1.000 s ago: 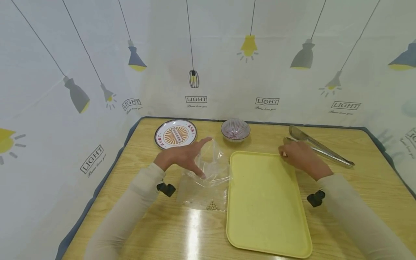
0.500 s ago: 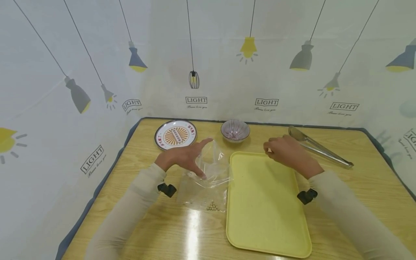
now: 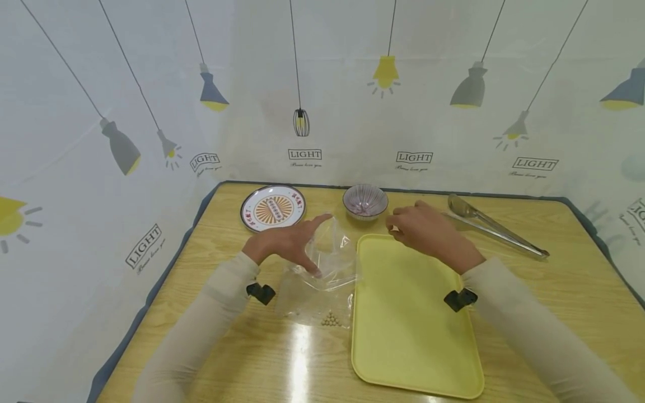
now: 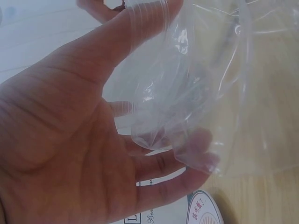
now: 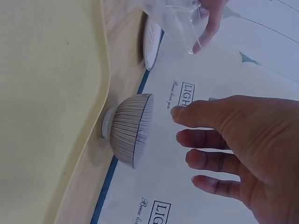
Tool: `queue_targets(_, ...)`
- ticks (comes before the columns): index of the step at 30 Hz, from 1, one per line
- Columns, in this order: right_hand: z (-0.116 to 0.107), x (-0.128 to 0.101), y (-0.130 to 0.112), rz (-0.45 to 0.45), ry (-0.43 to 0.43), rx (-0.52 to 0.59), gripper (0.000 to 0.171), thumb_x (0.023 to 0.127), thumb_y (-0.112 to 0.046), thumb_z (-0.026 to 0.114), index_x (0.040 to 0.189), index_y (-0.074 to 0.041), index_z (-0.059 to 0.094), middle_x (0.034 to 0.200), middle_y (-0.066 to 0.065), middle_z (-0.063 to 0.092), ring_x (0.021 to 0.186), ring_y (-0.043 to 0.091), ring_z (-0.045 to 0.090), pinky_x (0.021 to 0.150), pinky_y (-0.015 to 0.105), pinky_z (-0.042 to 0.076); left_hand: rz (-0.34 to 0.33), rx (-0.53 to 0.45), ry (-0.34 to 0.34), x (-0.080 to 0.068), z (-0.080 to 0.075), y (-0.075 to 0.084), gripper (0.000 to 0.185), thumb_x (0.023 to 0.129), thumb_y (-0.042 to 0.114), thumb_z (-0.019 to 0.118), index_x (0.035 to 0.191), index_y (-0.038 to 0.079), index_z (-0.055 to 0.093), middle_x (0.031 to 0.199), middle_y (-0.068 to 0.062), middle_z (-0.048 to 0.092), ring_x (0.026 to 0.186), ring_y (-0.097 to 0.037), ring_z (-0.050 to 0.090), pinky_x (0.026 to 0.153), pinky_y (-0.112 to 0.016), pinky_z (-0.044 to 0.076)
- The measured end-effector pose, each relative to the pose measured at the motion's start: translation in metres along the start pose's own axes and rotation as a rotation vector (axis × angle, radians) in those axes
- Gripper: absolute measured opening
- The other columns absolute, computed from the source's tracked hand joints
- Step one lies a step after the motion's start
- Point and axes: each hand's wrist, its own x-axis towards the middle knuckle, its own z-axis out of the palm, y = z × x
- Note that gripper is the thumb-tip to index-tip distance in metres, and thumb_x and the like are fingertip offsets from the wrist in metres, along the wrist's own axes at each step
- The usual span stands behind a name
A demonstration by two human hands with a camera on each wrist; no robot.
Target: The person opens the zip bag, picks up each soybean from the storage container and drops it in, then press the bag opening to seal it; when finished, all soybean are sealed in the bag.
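A clear plastic bag (image 3: 322, 268) is being held up at its mouth by the left hand (image 3: 282, 243), with the thumb and the fingers spread on either side of the opening; in the left wrist view the film (image 4: 201, 93) is being pinched between the thumb (image 4: 140, 23) and the fingertips (image 4: 201, 156). The lower part of the bag is lying flat on the wooden bench (image 3: 579, 280), just beside the left edge of the yellow tray (image 3: 410, 330), and a small cluster of pale round beans (image 3: 330, 319) is being kept at its bottom end.

The right hand (image 3: 425, 229) is being held above the far edge of the tray, near the small striped bowl (image 3: 365, 201). Nothing is being gripped by it: in the right wrist view its fingers (image 5: 210, 135) are being held loosely extended and slightly apart, close to the rim of the bowl (image 5: 133, 133) but not touching it.

A patterned plate (image 3: 273, 208) is being left at the back of the bench, to the left of the bowl. Metal tongs (image 3: 496, 230) are lying to the right of the right hand, apart from it.
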Motion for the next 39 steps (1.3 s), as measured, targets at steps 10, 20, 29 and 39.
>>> queue_targets(10, -0.013, 0.026, -0.026, -0.068, 0.063, -0.003, 0.004, 0.088, -0.015, 0.076, 0.085, -0.016, 0.073, 0.079, -0.003, 0.069, 0.070, 0.013, 0.061, 0.067, 0.037, 0.046, -0.019, 0.007, -0.010, -0.003, -0.001, 0.004, 0.132, 0.074, 0.043, 0.089, 0.163, 0.021, -0.006, 0.164, -0.026, 0.022, 0.152, -0.039, 0.026, 0.124, -0.052, 0.028)
queue_targets(20, -0.021, 0.055, -0.061, -0.199, 0.122, -0.004, 0.006, 0.087, -0.019, 0.078, 0.090, -0.017, 0.073, 0.083, -0.004, 0.071, 0.076, 0.014, 0.065, 0.069, 0.035, 0.048, -0.009, -0.006, -0.024, -0.003, -0.001, 0.005, 0.130, 0.077, 0.042, 0.087, 0.163, 0.018, -0.007, 0.166, -0.024, 0.017, 0.154, -0.036, 0.022, 0.123, -0.052, 0.029)
queue_targets(29, -0.024, 0.071, -0.084, -0.252, 0.073, 0.002, 0.006, 0.089, -0.021, 0.077, 0.091, -0.018, 0.073, 0.097, -0.003, 0.078, 0.084, 0.015, 0.070, 0.069, 0.034, 0.045, -0.020, 0.019, -0.036, 0.000, -0.001, 0.004, 0.125, 0.078, 0.044, 0.086, 0.163, 0.009, 0.000, 0.169, -0.017, 0.012, 0.156, -0.030, 0.018, 0.126, -0.048, 0.026)
queue_targets(39, -0.017, 0.069, -0.082, -0.247, 0.063, -0.013, 0.007, 0.087, -0.021, 0.078, 0.091, -0.017, 0.073, 0.089, -0.004, 0.076, 0.083, 0.014, 0.069, 0.070, 0.035, 0.046, -0.016, -0.011, -0.034, -0.003, 0.001, 0.002, 0.129, 0.078, 0.043, 0.086, 0.163, 0.014, -0.007, 0.169, -0.019, 0.009, 0.156, -0.032, 0.016, 0.125, -0.051, 0.025)
